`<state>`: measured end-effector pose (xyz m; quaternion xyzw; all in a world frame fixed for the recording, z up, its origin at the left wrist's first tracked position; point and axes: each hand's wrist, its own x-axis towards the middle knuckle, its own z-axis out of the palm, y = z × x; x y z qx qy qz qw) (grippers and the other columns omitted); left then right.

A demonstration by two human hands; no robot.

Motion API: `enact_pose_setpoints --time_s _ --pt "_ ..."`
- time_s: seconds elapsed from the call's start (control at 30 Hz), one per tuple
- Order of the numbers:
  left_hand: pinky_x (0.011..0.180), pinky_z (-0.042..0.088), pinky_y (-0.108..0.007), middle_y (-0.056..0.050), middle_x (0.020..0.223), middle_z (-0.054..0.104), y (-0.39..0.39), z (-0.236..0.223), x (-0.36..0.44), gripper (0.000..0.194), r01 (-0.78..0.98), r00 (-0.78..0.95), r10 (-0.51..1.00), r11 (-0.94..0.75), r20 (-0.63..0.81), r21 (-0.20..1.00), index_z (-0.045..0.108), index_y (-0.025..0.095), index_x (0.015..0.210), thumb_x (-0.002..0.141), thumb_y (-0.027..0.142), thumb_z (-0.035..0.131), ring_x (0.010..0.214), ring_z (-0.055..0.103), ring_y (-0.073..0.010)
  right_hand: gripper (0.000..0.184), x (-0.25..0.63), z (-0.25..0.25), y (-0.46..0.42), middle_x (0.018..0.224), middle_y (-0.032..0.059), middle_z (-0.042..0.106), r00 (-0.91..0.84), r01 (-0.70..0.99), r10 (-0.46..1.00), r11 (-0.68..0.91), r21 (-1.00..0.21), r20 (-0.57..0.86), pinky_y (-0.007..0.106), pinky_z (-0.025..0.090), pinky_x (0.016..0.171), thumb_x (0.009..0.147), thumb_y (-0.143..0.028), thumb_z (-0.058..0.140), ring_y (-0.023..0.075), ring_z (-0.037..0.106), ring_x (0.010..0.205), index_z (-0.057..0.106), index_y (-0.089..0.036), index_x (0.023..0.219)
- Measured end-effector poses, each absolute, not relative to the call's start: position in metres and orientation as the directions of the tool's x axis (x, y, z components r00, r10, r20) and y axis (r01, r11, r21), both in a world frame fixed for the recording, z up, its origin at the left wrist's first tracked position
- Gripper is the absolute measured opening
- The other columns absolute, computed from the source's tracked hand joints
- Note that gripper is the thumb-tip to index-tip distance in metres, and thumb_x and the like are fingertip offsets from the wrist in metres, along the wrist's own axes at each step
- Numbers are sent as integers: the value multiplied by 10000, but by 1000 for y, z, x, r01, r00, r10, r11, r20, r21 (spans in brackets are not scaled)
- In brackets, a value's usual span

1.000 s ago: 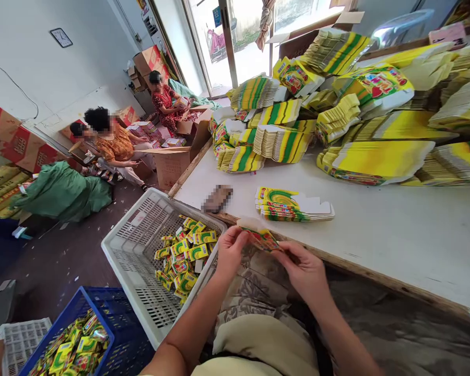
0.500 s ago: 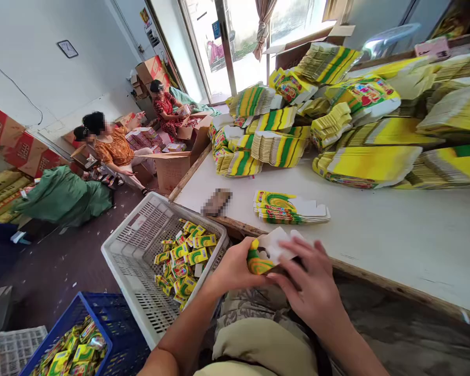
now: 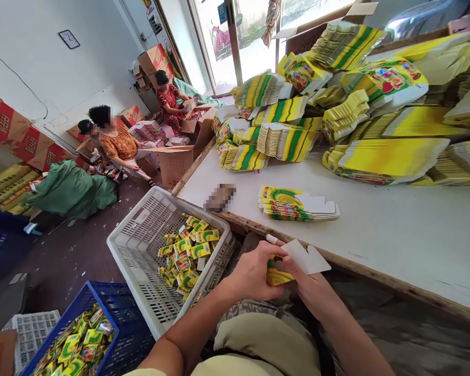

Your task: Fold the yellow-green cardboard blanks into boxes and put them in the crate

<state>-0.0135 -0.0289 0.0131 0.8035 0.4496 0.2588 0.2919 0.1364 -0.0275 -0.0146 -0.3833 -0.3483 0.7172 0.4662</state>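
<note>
Between my two hands is a small yellow and green carton [image 3: 278,277], partly opened out, its white flaps pointing up and to the right. My left hand [image 3: 254,271] grips its left side, fingers curled over the top. On the right side, my right hand [image 3: 309,282] pinches it by the white flap. Just beyond, a short stack of flat cartons [image 3: 282,202] lies on the white table [image 3: 376,230]. To the left of my hands stands a white plastic crate [image 3: 135,256] holding several folded yellow cartons [image 3: 188,261].
Large bundles of flat cartons [image 3: 290,141] are heaped along the table's far side. A blurred brown object [image 3: 220,197] lies near the table corner. On the floor stand a blue crate [image 3: 119,324] of small packets and an open cardboard box [image 3: 176,166]. Several people [image 3: 119,141] sit beyond.
The carton has gone from flat to opened out in my hands. My right hand has moved from over the flaps to pinching one at the side.
</note>
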Motion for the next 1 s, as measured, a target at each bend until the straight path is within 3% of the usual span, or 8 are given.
enact_pose_setpoints --time_s 0.13,0.27,0.4,0.47,0.57,0.7,0.87,1.0 --pt "872 534 -374 -109 1288 544 -29 14 -14 787 591 419 901 -366 114 719 333 234 1314 643 274 742 1057 630 -260 452 140 -27 -22 1337 91 643 -226 -345 972 -147 -927 -70 407 598 905 882 -508 610 288 652 1173 627 -288 1276" --pt "849 529 -354 -66 1186 578 -27 18 -18 663 625 446 895 -332 26 706 408 246 1202 625 250 734 997 633 -247 452 136 -31 -27 1326 97 649 -189 -114 973 115 -987 135 402 561 966 954 -438 516 266 629 1211 557 -260 1367" --pt "780 543 -368 -71 1051 587 -23 9 -21 697 643 437 899 -307 -7 702 382 205 1245 628 239 704 924 636 -265 575 133 -27 -40 1481 110 500 -231 237 908 402 -884 351 398 521 1024 945 -321 540 269 540 1312 389 -251 1495" --pt "807 544 -392 -99 1100 545 -22 2 -20 670 646 443 896 -342 30 683 412 193 1219 616 231 701 981 612 -285 543 133 -23 -43 1530 91 436 -272 321 868 489 -811 416 376 513 1038 950 -228 503 251 504 1346 410 -274 1483" --pt "857 541 -417 -154 1228 467 -21 -2 -18 727 639 369 919 -359 139 680 384 167 1250 603 226 709 1072 569 -297 481 138 -21 -39 1478 81 511 -228 338 844 536 -774 485 360 528 1020 952 -155 456 224 560 1295 508 -286 1412" --pt "935 503 -437 -126 1164 567 -21 10 -22 641 679 274 944 -324 182 658 461 174 1213 629 214 722 1093 564 -292 418 146 -24 -25 1415 104 574 -121 372 830 547 -750 545 380 526 1023 937 -159 506 229 609 1239 568 -259 1338" --pt "873 520 -391 -88 1068 653 -18 24 -31 568 694 275 953 -288 126 660 564 198 1169 644 297 758 982 628 -261 274 156 -28 -16 1472 105 514 -272 413 820 571 -709 503 382 576 945 943 -236 536 263 603 1244 666 -259 1183" --pt "841 529 -359 -77 1032 685 -15 27 -36 546 688 318 944 -296 91 663 614 205 1144 641 352 768 924 657 -243 192 173 -26 -9 1418 113 567 -400 345 797 589 -731 453 409 584 920 914 -263 579 275 652 1171 719 -252 1046"
